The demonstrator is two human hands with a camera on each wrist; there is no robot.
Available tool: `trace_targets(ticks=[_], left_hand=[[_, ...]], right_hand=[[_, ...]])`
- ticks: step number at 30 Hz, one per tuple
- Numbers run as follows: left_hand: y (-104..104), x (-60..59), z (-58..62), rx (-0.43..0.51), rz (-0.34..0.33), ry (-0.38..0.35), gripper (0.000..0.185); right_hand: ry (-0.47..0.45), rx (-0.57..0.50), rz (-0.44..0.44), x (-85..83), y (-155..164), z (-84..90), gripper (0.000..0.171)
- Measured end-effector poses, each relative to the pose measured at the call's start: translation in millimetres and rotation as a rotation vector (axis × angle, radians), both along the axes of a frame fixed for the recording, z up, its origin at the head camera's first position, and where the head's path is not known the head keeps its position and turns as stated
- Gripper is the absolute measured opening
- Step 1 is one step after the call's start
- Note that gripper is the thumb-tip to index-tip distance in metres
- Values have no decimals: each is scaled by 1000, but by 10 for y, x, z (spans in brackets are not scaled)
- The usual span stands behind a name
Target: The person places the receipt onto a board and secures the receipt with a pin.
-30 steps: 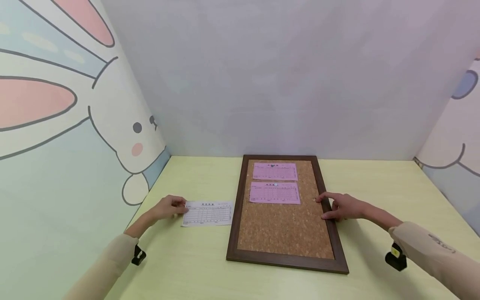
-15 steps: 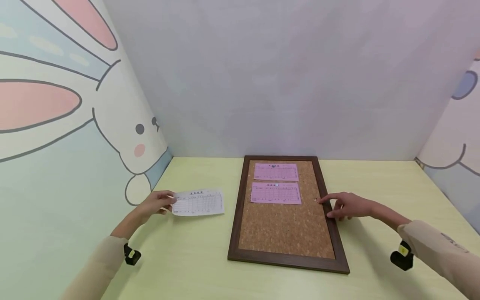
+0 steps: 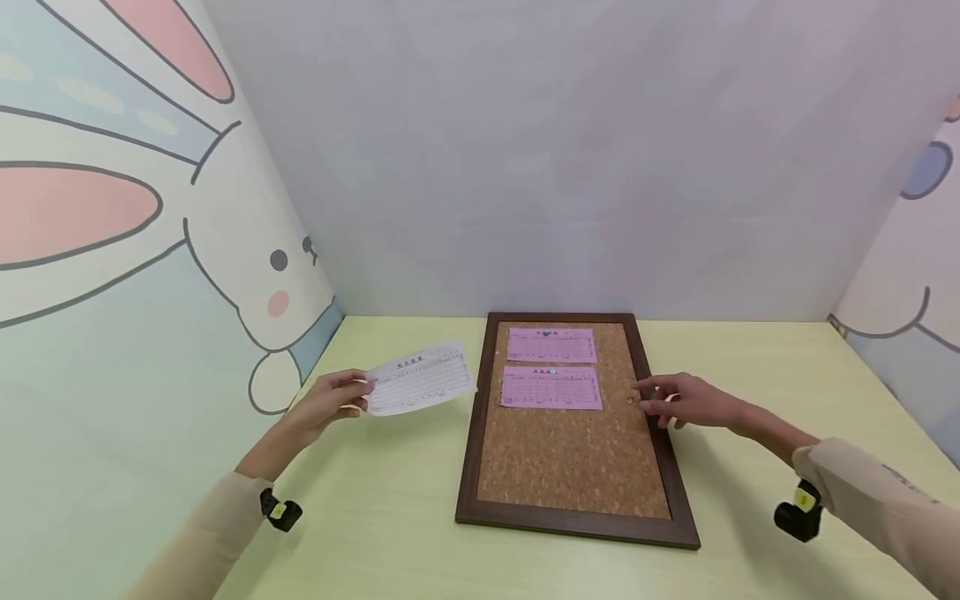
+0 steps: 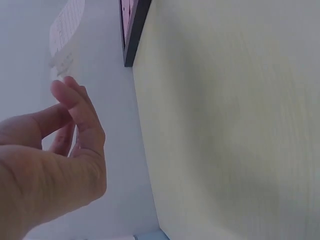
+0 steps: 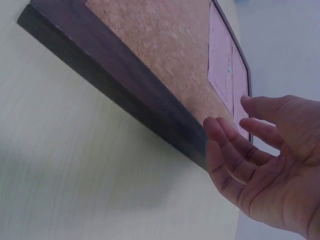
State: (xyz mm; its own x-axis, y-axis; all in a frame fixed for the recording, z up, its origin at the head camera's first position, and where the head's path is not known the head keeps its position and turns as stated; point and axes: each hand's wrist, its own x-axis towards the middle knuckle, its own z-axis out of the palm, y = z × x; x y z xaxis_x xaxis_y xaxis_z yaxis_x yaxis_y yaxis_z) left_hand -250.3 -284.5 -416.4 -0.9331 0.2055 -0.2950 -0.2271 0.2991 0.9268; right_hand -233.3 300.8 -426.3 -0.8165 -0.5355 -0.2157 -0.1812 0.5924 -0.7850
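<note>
A cork board (image 3: 570,454) in a dark wooden frame lies flat on the yellow-green table. Two pink printed slips, an upper slip (image 3: 551,344) and a lower slip (image 3: 551,387), are fixed to its far half. My left hand (image 3: 330,400) pinches a white printed slip (image 3: 422,380) by its left end and holds it above the table, left of the board. In the left wrist view the white slip (image 4: 65,30) rises past my fingers. My right hand (image 3: 678,402) hovers over the board's right frame (image 5: 125,92), fingers loosely extended and holding nothing.
Cartoon rabbit panels wall in the table (image 3: 390,533) on the left (image 3: 135,250) and right (image 3: 915,292), with a plain grey panel (image 3: 570,167) at the back. Bare cork fills the board's near half.
My left hand has lifted the white slip off the table and carried it up and right, toward the board. My right hand has risen slightly off the frame's right edge.
</note>
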Motion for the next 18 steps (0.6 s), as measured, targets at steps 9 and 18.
trace_targets(ticks=[9,18], left_hand=[[543,-77,-51,67,-43,13,35],[1004,-110,-157,63,-111,-31,29]], right_hand=[[-69,-126,-10,-25,-341,-17,48],[-76,-183,-32,26,-659,-48,48]])
